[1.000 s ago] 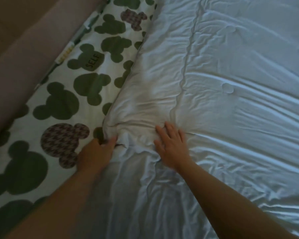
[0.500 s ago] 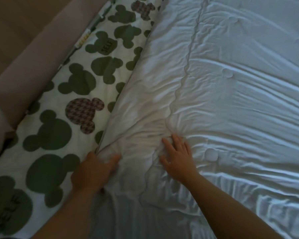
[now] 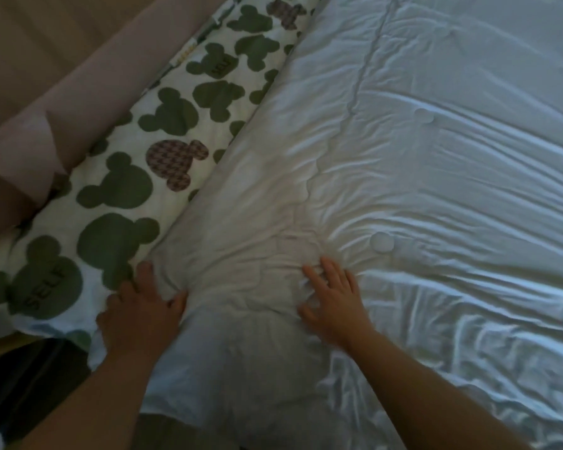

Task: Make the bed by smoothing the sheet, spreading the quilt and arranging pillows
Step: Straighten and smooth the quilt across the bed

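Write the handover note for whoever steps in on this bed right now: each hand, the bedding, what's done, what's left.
Left hand: grips a bunch of the white quilt at its near left edge.
Right hand: flat, fingers spread, pressing on the quilt beside it.
Quilt: spread over most of the bed, creased, bunched between the hands.
Patterned sheet: uncovered in a strip along the left side, lying flat.
Done: quilt laid out.
Left: pull this edge straight, smooth the creases, arrange the pillows, which are not in view.

Left grip (image 3: 138,316) pinches quilt (image 3: 436,190) (right grip (image 3: 335,302) flat).
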The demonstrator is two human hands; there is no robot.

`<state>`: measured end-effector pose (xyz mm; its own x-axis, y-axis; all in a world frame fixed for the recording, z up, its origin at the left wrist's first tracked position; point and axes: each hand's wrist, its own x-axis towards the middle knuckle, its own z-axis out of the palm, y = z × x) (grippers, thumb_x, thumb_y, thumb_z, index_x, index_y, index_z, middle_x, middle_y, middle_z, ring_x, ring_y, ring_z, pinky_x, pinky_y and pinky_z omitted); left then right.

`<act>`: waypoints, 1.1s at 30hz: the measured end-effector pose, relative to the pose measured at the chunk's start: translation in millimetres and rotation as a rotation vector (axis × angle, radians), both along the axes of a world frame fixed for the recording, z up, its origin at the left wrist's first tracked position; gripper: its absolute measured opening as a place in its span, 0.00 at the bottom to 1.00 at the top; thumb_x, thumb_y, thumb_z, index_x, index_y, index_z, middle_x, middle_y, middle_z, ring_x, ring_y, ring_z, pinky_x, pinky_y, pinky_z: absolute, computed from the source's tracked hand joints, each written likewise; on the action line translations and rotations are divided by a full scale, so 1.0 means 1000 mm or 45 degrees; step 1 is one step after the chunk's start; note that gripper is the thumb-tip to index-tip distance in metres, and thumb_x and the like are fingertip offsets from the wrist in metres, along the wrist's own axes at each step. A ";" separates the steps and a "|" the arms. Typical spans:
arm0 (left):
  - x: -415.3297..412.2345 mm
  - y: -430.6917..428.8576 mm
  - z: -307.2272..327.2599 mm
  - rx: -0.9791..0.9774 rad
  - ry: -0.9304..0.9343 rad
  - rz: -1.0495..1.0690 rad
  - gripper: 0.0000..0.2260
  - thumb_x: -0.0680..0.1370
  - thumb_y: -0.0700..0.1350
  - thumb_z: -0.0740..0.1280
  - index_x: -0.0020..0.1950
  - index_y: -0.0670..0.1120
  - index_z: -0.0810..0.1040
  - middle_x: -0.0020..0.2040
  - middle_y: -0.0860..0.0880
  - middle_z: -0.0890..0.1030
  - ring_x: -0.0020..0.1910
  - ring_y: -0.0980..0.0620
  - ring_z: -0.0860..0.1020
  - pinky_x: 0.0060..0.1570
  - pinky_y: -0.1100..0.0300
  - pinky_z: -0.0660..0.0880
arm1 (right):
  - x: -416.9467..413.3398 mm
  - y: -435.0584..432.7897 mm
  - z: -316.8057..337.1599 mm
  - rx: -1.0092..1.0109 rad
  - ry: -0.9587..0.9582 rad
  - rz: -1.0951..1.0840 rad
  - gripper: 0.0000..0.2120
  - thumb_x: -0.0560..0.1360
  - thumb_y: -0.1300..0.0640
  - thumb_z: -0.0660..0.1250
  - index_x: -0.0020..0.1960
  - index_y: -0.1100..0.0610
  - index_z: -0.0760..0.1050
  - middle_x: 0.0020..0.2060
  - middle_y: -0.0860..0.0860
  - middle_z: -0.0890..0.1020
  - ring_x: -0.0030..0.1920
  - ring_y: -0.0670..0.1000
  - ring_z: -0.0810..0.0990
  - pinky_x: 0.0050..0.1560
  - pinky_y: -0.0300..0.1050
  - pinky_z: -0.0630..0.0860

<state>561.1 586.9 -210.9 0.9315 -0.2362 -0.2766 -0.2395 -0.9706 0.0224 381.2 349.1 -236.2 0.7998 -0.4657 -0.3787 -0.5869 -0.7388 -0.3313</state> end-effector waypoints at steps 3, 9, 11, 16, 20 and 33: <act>-0.017 0.023 -0.001 -0.124 0.043 -0.071 0.31 0.76 0.62 0.61 0.69 0.47 0.53 0.43 0.37 0.79 0.39 0.40 0.78 0.40 0.49 0.74 | -0.032 0.007 0.006 0.019 0.051 0.029 0.46 0.59 0.32 0.40 0.77 0.41 0.48 0.78 0.51 0.45 0.78 0.51 0.43 0.74 0.49 0.39; 0.008 0.049 0.009 0.292 -0.221 -0.292 0.39 0.74 0.47 0.70 0.77 0.40 0.50 0.51 0.27 0.72 0.46 0.30 0.75 0.47 0.37 0.73 | -0.099 0.009 0.014 0.021 0.158 -0.007 0.44 0.63 0.30 0.44 0.77 0.41 0.44 0.78 0.51 0.42 0.77 0.51 0.43 0.75 0.51 0.41; -0.014 0.036 0.021 0.482 -0.336 -0.378 0.38 0.73 0.46 0.69 0.77 0.40 0.52 0.58 0.26 0.68 0.54 0.29 0.71 0.54 0.36 0.69 | -0.120 0.007 0.014 0.011 0.225 -0.018 0.41 0.70 0.32 0.57 0.77 0.41 0.43 0.78 0.51 0.41 0.77 0.51 0.43 0.75 0.52 0.41; -0.111 -0.027 0.021 -0.014 -0.215 -0.985 0.21 0.72 0.48 0.62 0.62 0.39 0.75 0.54 0.35 0.76 0.51 0.35 0.76 0.52 0.41 0.72 | -0.163 0.006 0.016 0.027 0.285 -0.030 0.48 0.65 0.27 0.58 0.77 0.41 0.41 0.78 0.50 0.42 0.77 0.51 0.43 0.74 0.53 0.41; -0.200 -0.075 0.015 -0.299 0.176 -1.355 0.18 0.69 0.57 0.60 0.50 0.46 0.74 0.45 0.45 0.75 0.44 0.43 0.75 0.43 0.52 0.73 | -0.202 0.005 0.023 0.041 0.363 -0.024 0.57 0.51 0.23 0.46 0.77 0.41 0.39 0.77 0.50 0.39 0.77 0.50 0.38 0.74 0.54 0.39; -0.294 -0.114 0.015 0.028 0.123 -1.612 0.24 0.35 0.36 0.80 0.25 0.47 0.76 0.21 0.49 0.71 0.17 0.51 0.69 0.17 0.66 0.65 | -0.351 0.015 0.023 -0.271 0.441 -0.314 0.39 0.43 0.58 0.79 0.54 0.52 0.77 0.42 0.54 0.79 0.38 0.57 0.80 0.30 0.52 0.78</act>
